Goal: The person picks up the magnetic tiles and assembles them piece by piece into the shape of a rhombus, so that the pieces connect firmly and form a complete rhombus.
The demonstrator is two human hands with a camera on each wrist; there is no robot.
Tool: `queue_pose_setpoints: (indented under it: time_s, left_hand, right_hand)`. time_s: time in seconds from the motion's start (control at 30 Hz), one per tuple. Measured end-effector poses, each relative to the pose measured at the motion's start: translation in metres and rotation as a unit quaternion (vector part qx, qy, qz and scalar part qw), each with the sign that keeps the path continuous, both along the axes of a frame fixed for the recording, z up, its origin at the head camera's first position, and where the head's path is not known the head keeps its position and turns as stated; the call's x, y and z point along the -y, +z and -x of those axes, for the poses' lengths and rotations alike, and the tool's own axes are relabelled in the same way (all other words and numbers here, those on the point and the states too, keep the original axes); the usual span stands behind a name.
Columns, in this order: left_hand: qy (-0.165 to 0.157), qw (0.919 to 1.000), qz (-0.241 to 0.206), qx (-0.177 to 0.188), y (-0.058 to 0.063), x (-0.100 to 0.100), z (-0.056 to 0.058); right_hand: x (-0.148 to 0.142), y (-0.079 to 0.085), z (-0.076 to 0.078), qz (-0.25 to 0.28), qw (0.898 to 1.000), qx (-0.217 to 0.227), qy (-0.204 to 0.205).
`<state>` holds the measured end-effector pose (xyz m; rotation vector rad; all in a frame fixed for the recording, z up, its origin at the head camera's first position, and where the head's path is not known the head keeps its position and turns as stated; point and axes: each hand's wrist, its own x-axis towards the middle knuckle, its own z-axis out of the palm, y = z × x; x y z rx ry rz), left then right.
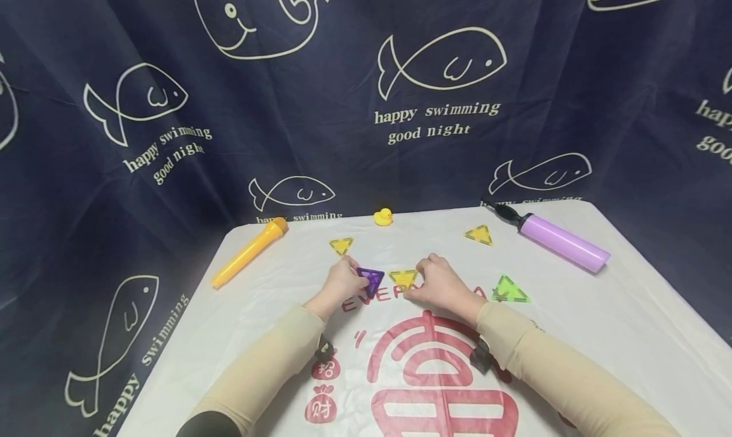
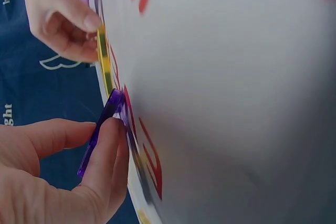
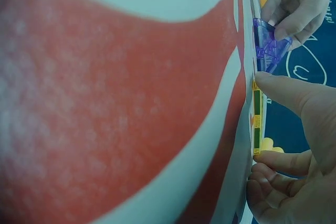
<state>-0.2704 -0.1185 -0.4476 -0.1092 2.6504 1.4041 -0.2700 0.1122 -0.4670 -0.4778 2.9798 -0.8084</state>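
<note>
Left hand: pinches the translucent purple plastic triangle tile, tilted up off the desk.
Right hand: fingers curled, holding the flat yellow plastic triangle tile.
Tiles: corners touching, between both hands.

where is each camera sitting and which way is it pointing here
Head: worn on the head, looking forward and down at the table; both sleeved forearms, left hand and right hand show.
Left wrist: low beside the left hand, looking along the tabletop; its fingers pinch the purple triangle.
Right wrist: low beside the right hand, looking along the tabletop; its fingers hold the yellow triangle.
Shared: both wrist views show both triangles and the opposite hand.
</note>
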Motion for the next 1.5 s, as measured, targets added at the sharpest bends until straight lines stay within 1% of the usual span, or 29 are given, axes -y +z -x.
queue_pose_setpoints:
  time_s: [0.17,0.3,0.4,0.57,0.67,0.8,0.93,1.13,1.33,1.5]
  left_hand:
    - [-0.003,0.9998,-0.013,0.014,0.002,-0.008,-0.007]
    - [-0.006,0.9998,-0.015,0.013,0.001,-0.012,-0.009]
    - [-0.006,0.9999,-0.009,0.009,-0.001,-0.014,-0.008]
    - [-0.001,1.0000,0.007,0.006,0.000,-0.016,-0.006]
    - [0.004,1.0000,0.003,0.005,0.000,-0.017,-0.004]
    - [0.009,0.9998,-0.017,0.007,0.000,-0.019,-0.002]
    - [0.002,0.9998,-0.018,0.003,-0.002,-0.021,-0.001]
    - [-0.016,0.9999,0.000,0.005,-0.004,-0.021,0.000]
    - [-0.029,0.9995,-0.012,0.005,-0.003,-0.023,-0.001]
    - [-0.032,0.9993,-0.021,0.005,-0.001,-0.024,-0.001]
  right_hand:
    - [0.000,-0.001,0.000,0.000,1.000,0.001,0.000]
    - [0.000,0.001,-0.001,-0.002,1.000,0.006,-0.003]
    - [0.001,0.003,-0.002,-0.002,1.000,0.005,-0.003]
    - [0.002,0.004,-0.002,-0.002,1.000,0.003,0.002]
    - [0.002,0.003,-0.001,-0.001,1.000,0.003,0.005]
    - [0.001,0.003,-0.001,0.000,1.000,-0.001,0.010]
    - [0.002,0.005,-0.002,0.004,1.000,0.010,0.008]
    - [0.004,0.007,-0.002,0.008,1.000,0.030,0.000]
    - [0.005,0.006,-0.001,0.011,1.000,0.026,0.009]
    - [0.005,0.007,-0.001,0.019,1.000,0.019,0.014]
